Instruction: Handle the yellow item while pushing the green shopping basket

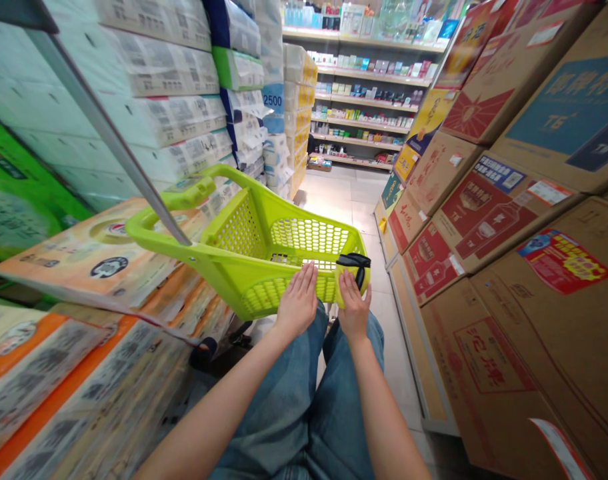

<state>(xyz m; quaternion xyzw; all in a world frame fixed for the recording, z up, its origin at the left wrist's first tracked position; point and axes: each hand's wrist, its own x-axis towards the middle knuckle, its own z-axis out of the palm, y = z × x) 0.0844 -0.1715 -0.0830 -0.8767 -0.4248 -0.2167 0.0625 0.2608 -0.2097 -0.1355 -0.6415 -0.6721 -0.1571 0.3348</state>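
A lime-green shopping basket (224,260) with perforated walls and a long metal pull rod (114,133) is in front of my knees. My left hand (299,300) is open, its fingers stretched out close together against the basket's near side. Beside it, my right hand (353,310) grips a small yellow object with black bands (363,262) at the basket's right end. The fingers lie over its face and the thumb is at its right edge. What kind of thing it is, I cannot make out. Little shows inside the basket.
Wrapped tissue packs (174,67) are stacked high on the left, with an orange carton (84,247) below. Cardboard boxes (504,373) form a wall on the right. Tiled floor (334,190) leads to shelves of small goods (369,97) at the back.
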